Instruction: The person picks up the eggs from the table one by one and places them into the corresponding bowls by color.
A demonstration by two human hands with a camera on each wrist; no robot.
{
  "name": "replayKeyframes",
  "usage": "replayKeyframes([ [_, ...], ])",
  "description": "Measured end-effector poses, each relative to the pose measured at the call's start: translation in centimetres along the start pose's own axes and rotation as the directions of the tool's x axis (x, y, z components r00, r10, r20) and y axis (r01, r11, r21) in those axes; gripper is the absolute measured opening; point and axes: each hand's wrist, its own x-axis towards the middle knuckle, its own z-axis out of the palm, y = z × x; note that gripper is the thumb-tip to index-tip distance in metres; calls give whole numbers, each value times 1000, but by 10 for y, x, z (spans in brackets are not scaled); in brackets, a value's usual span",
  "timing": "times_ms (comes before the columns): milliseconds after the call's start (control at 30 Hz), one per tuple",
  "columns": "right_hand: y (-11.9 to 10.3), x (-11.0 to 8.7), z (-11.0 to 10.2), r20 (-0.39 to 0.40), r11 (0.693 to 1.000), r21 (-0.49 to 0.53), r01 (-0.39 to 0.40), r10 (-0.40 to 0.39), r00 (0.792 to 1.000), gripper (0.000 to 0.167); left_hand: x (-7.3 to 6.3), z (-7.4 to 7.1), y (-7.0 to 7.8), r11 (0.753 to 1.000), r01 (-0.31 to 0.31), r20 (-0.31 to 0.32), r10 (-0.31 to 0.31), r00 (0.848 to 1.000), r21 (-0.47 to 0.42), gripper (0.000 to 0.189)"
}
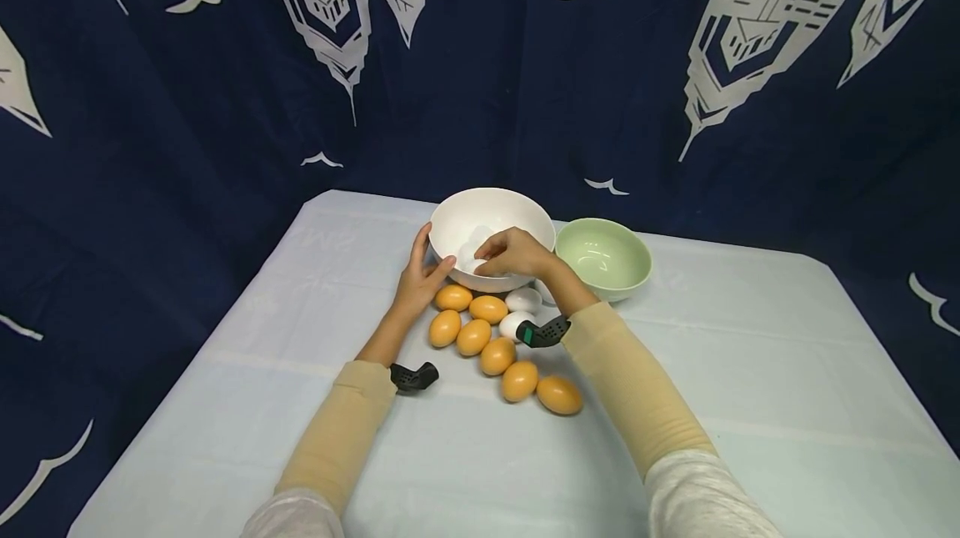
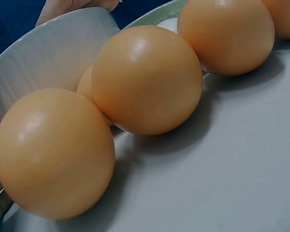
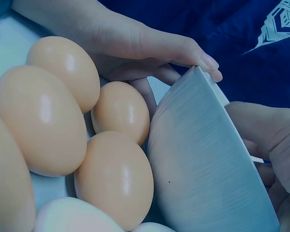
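Note:
A large white bowl (image 1: 491, 208) stands near the table's far edge. My left hand (image 1: 420, 279) grips its left side, with the thumb over the rim and the other fingers along the outer wall. Inside the bowl, my right hand (image 1: 517, 253) pinches a white egg (image 1: 477, 266), mostly covered by the fingers. More white shapes that look like eggs lie in the bowl behind it. In front of the bowl, several brown eggs (image 1: 474, 338) lie in a slanting group, close to the left wrist camera. White eggs (image 1: 523, 299) rest beside them under my right wrist.
A light green bowl (image 1: 603, 254) stands right of the white one, close against it. The table has a white cloth (image 1: 750, 371), and a dark blue patterned curtain (image 1: 517, 129) hangs behind its far edge. One brown egg (image 1: 559, 395) lies nearest to me.

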Motion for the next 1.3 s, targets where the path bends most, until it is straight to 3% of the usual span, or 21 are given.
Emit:
replayKeyframes([
  [233, 2, 2, 1, -10, 1000, -20, 22, -22, 1000, 27, 0, 0, 0, 1000, 1, -6, -1, 1000, -3, 75],
  [333, 1, 1, 1, -28, 999, -27, 30, -31, 999, 26, -6, -2, 16, 1000, 13, 14, -12, 1000, -5, 75],
  [467, 1, 0, 1, -62, 999, -29, 40, -41, 997, 26, -5, -3, 19, 1000, 25, 28, -24, 999, -16, 76],
  [600, 1, 0, 1, -78, 999, -14, 45, -46, 996, 26, 1, -1, 1, 1000, 12, 11, -12, 1000, -22, 76],
  [1133, -1, -5, 2, -148, 997, 59, 43, -34, 988, 26, -1, 1, 1, 1000, 11, -28, -11, 1000, -12, 75],
  [1300, 1, -11, 1, -183, 989, 114, 94, -72, 980, 27, -1, 2, 1, 1000, 5, -22, -5, 1000, -23, 74],
])
